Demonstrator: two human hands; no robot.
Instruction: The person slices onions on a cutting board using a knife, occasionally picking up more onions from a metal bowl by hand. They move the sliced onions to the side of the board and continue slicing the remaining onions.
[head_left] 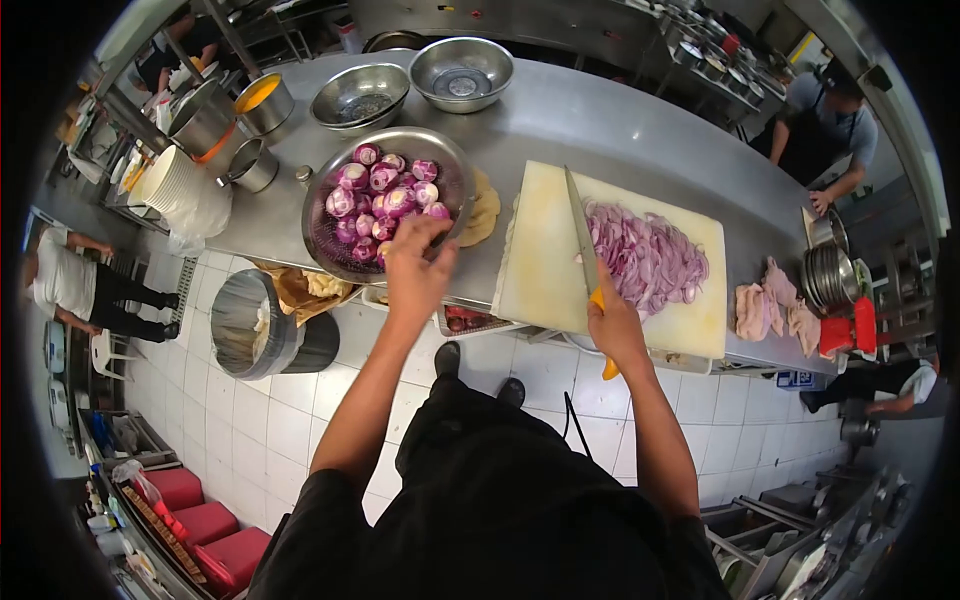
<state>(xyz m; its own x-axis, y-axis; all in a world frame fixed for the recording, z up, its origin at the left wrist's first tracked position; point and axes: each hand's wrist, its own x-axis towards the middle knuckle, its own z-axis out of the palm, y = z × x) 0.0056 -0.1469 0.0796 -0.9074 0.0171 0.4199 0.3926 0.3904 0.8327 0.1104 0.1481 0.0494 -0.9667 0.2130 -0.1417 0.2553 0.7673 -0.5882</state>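
Observation:
Peeled purple onions [383, 200] fill a perforated steel colander [455, 160] on the steel counter. Over its near right rim reaches my left hand [415, 265], fingers bent and apart, with no onion visible in it. My right hand [617, 332] is closed around the orange handle of a large kitchen knife [580, 225]. The blade points away from me, just left of a heap of sliced onions [648, 258]. Both the knife and the slices are over a thick, pale cutting board [535, 270], whose left part is bare.
Two steel bowls [462, 75] stand behind the colander. Pots [264, 103] and stacked white tubs [180, 185] are at the left. Raw meat [765, 300] lies right of the board. A lined bin [245, 320] stands below. Co-workers [830, 120] are at the edges.

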